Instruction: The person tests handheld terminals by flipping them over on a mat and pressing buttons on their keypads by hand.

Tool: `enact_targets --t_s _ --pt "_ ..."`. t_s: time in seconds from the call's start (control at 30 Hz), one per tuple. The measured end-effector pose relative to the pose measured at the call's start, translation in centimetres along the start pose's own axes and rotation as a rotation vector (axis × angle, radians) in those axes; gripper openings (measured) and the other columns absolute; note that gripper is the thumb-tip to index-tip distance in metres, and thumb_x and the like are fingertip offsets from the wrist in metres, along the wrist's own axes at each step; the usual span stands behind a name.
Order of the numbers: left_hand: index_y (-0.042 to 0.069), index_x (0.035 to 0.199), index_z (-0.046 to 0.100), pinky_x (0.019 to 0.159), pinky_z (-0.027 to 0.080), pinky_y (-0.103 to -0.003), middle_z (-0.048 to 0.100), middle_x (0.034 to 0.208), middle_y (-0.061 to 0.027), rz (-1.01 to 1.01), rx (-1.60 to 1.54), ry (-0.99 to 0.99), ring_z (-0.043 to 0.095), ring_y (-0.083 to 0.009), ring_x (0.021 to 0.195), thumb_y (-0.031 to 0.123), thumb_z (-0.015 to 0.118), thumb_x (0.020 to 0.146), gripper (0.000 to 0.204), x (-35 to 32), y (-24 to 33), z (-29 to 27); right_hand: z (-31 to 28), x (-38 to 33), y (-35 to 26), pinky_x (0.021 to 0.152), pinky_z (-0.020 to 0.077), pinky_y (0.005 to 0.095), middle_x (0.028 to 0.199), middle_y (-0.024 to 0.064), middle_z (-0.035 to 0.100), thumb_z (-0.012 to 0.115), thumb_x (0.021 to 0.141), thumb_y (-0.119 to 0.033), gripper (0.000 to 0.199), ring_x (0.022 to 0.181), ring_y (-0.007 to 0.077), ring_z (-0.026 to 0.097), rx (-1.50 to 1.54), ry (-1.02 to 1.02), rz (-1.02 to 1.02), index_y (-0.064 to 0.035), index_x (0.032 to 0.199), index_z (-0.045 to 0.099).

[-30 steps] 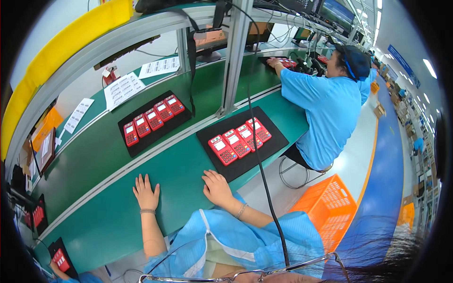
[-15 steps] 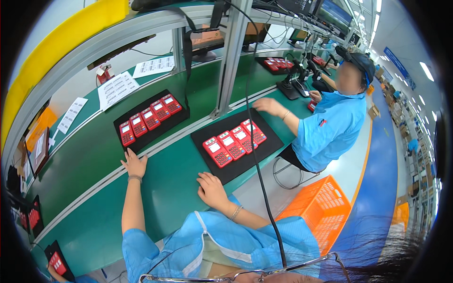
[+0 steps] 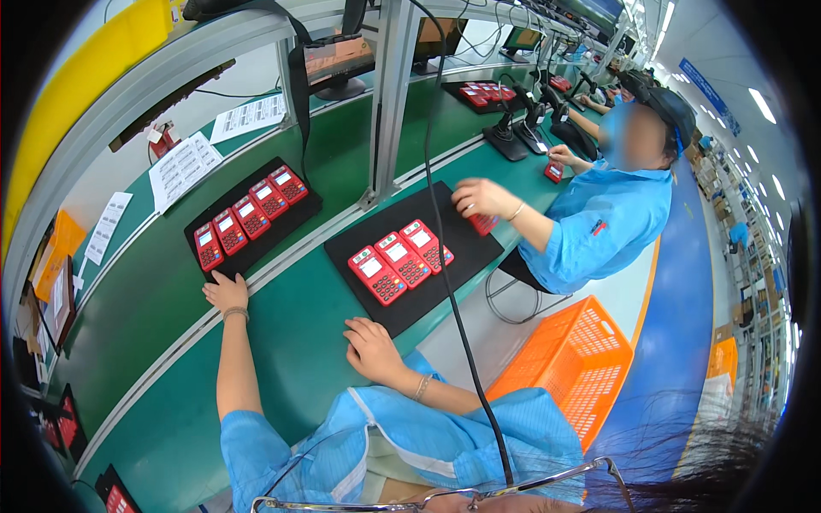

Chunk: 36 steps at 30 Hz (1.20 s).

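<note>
My left hand (image 3: 226, 292) rests with fingers stretched out at the near left corner of a black mat (image 3: 295, 218). On that mat several red card payment terminals (image 3: 253, 217) stand in a slanting row. On the green bench lies my right hand (image 3: 374, 350), fingers loosely extended and holding nothing, just left of a second black mat (image 3: 410, 318). This second mat carries three red payment terminals (image 3: 395, 259) side by side. A co-worker's hand (image 3: 485, 198) at its far right holds another red terminal (image 3: 483, 224).
A metal rail (image 3: 282, 272) divides the green bench lengthwise, with an upright post (image 3: 386, 111) on it. A black cable (image 3: 453, 299) hangs across the view. An orange crate (image 3: 556, 359) stands on the floor at right. Scanner stands (image 3: 506, 141) sit beyond the co-worker.
The co-worker has lifted one terminal off the right mat. My left hand has edged against the left mat's corner; my right hand stays on the bench. The view has shifted slightly.
</note>
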<state>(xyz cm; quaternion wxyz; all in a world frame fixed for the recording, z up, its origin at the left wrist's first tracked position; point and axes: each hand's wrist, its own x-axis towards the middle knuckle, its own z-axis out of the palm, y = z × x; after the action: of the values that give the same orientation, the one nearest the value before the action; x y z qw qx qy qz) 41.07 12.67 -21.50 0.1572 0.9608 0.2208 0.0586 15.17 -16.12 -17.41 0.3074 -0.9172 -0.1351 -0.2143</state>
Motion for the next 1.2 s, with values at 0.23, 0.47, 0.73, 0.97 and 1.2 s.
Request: enact_targets --t_s 0.23,0.47,0.73,0.97,1.2 --pt "0.005 0.157 0.029 0.121 0.022 -0.056 0.029 0.152 -0.0397 0.206 -0.149 0.071 0.024 -0.0536 0.146 0.034 0.069 0.093 0.081 2.8 -0.7 1.5 -0.1 -0.2 -0.1 0.107 0.0435 0.0457 0.128 0.0176 0.061 0.064 0.082 -0.008 0.029 0.128 0.0339 0.053 0.001 -0.018 -0.01 0.0006 0.109 0.063" --pt "0.005 0.158 0.026 0.119 0.024 -0.059 0.029 0.155 -0.0337 0.332 -0.214 0.145 0.03 -0.0487 0.144 0.035 0.07 0.091 0.085 2.6 -1.2 1.3 0.1 0.2 -0.1 0.109 0.0445 0.0464 0.136 0.022 0.054 0.062 0.083 -0.006 0.036 0.136 0.0382 0.047 0.043 -0.067 0.032 0.0033 0.118 0.059" --pt "0.009 0.161 0.021 0.123 0.01 -0.06 0.02 0.166 -0.0192 0.311 0.169 -0.027 0.012 -0.0376 0.155 0.048 0.049 0.101 0.077 -8.7 -0.5 -3.3 0.5 0.4 0.6 0.11 0.0433 0.0487 0.144 0.0246 0.046 0.064 0.083 -0.009 0.043 0.142 0.042 0.039 0.01 -0.09 0.031 0.0028 0.124 0.056" --pt "0.011 0.156 0.036 0.121 0.017 -0.059 0.028 0.165 -0.0155 0.52 0.077 -0.06 0.022 -0.0375 0.153 0.041 0.052 0.101 0.064 -17.6 -6.5 -6.1 0.7 0.7 0.4 0.112 0.0415 0.0485 0.145 0.0257 0.046 0.061 0.085 -0.01 0.039 0.143 0.0405 0.038 0.003 -0.115 0.024 0.0035 0.121 0.057" --pt "0.01 0.151 0.043 0.121 0.019 -0.057 0.033 0.162 -0.0143 0.53 0.025 -0.055 0.026 -0.036 0.151 0.033 0.056 0.099 0.059 -18.3 -6.8 -6.7 0.3 1.0 0.1 0.11 0.0436 0.0481 0.143 0.0254 0.048 0.06 0.087 -0.011 0.038 0.14 0.0409 0.041 -0.008 -0.111 0.023 0.0036 0.121 0.056"
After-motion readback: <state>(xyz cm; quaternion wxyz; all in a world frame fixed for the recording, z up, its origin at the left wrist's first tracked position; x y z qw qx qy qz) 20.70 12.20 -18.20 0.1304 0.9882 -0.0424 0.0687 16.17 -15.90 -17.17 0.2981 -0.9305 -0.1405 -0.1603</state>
